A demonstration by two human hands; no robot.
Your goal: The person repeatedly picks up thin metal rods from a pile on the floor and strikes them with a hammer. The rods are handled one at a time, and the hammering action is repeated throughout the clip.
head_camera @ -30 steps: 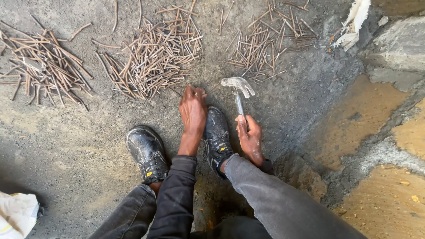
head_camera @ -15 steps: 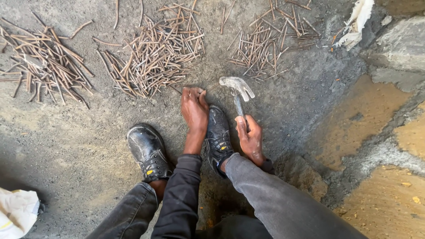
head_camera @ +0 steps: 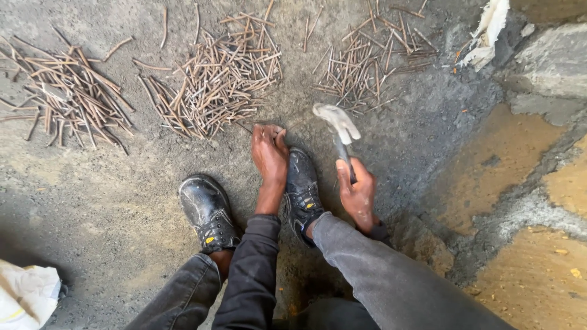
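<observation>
At the far left a white cloth (head_camera: 24, 296) lies on the concrete floor (head_camera: 92, 201). Above it sit 3 piles of rusty nails: a left pile (head_camera: 64, 98), a middle pile (head_camera: 214, 85) and a right pile (head_camera: 370, 61).

Your 2 black shoes (head_camera: 208, 211) stand below the middle pile. Your left hand (head_camera: 269, 153) reaches down in front of the right shoe (head_camera: 302, 189), fingers pinched narrow on a single nail (head_camera: 282, 129) pressed against the floor.

Just right of it, your right hand (head_camera: 358, 192) is wrapped tight around the handle of a claw hammer (head_camera: 338, 125), its pale head lifted and blurred beside the nail.

The hammer looks head-heavy and rigid; gripping low on the handle suits it. The nail looks thin, stiff and rough; pinch its shaft.

At the far right, broken stone (head_camera: 550, 58) borders yellowish patches.
</observation>
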